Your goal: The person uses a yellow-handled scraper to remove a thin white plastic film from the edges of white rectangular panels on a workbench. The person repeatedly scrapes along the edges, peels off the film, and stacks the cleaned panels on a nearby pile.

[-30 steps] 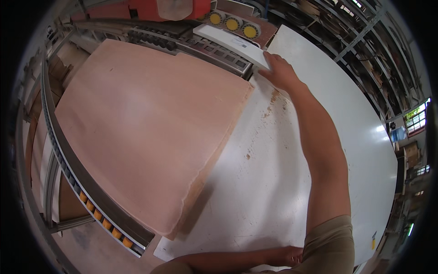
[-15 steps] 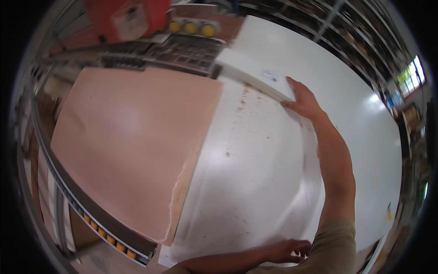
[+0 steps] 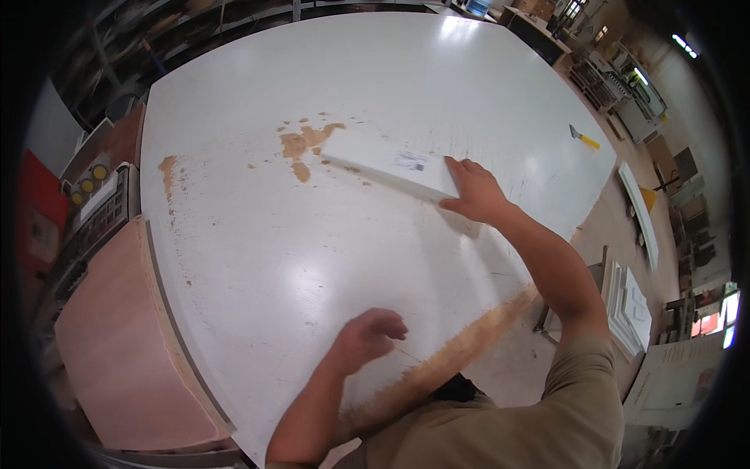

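Note:
My right hand (image 3: 478, 192) is closed on the right end of a long, narrow white board (image 3: 383, 162) with a printed label on its top face. The board lies low over the white tabletop (image 3: 258, 250), its far end beside a worn brown patch; I cannot tell if it rests fully on the surface. My left hand (image 3: 366, 338) hovers near the front edge of the table, fingers loosely curled and thumb apart, with nothing visible in it.
A yellow-handled knife (image 3: 584, 138) lies at the table's right side. At the left, a pinkish-brown panel (image 3: 133, 344) adjoins the table beside a machine with yellow round knobs (image 3: 87, 184). White boards (image 3: 626, 309) are stacked at the right, beyond the table edge.
My view has swung to the right. My right hand, still gripping the white board, has carried it away from the machine side, rightward over the table. My left hand shows more fully now.

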Available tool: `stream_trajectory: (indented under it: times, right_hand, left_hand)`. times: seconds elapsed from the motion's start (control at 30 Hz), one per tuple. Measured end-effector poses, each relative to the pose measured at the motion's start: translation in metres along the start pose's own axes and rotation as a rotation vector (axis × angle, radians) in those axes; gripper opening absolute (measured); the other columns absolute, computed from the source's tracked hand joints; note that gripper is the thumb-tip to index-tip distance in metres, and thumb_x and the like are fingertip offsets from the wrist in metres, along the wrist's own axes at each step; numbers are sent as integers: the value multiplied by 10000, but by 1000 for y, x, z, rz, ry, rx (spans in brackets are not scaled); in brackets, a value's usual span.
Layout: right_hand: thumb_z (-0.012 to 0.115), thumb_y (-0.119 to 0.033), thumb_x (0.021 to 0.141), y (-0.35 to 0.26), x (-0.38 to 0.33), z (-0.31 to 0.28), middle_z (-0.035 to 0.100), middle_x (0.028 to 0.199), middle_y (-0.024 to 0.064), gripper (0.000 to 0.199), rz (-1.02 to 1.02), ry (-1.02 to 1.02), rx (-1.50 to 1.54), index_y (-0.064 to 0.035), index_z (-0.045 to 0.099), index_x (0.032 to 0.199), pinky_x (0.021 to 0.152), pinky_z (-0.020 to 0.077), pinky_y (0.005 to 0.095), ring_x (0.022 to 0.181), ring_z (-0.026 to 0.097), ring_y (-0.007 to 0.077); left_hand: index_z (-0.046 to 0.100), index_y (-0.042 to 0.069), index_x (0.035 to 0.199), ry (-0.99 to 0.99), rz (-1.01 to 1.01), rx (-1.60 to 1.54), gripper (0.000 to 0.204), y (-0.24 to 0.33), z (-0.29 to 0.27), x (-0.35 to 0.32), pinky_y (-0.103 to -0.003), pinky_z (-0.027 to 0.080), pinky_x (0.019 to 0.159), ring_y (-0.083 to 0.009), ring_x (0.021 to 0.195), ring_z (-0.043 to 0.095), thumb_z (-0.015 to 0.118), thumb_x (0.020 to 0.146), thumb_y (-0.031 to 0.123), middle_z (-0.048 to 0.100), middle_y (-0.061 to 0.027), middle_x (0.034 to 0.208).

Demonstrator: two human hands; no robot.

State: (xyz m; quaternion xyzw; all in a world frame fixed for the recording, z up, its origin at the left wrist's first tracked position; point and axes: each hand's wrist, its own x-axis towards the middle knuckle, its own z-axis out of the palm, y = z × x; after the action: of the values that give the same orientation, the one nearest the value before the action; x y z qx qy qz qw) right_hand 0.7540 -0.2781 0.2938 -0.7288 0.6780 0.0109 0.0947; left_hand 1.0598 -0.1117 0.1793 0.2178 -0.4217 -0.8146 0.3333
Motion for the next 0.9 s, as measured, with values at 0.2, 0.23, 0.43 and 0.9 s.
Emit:
stream_trajectory:
  times: [0.2, 0.23, 0.43, 0.9]
  right_hand:
    - [827, -268, 713, 106, -25, 16, 557, 1317, 228, 902, -32, 141, 58, 7, 399, 1458, 1060, 421, 452, 1248, 510, 384]
    - [838, -256, 697, 124, -26, 19, 566, 1302, 228, 912, -41, 143, 78, 10, 402, 1452, 1049, 429, 457, 1238, 515, 387]
    - [876, -192, 647, 180, -29, 37, 564, 1210, 210, 936, -270, 100, 163, 19, 414, 1433, 993, 449, 449, 1135, 539, 389]
    - [900, -234, 620, 38, -32, 25, 547, 1314, 207, 916, -659, -244, -52, 0, 460, 1388, 1058, 407, 471, 1229, 498, 404]
  left_hand:
    - [557, -6, 1227, 228, 170, -73, 302, -12, -4, 5, -437, 527, 915, -269, 1006, 657, 607, 971, 147, 666, -142, 1094]
    - [562, 1, 1242, 248, 226, -100, 337, -13, -1, 4, -430, 528, 907, -259, 1002, 656, 604, 991, 222, 669, -135, 1097]
    - [561, 3, 1197, 633, 493, -16, 274, -27, 24, 4, -424, 521, 888, -253, 968, 650, 576, 982, 170, 672, -130, 1030]
    - [570, 0, 842, 1218, 696, 58, 64, -15, 38, -16, -296, 483, 645, -150, 677, 575, 539, 888, -31, 609, -72, 747]
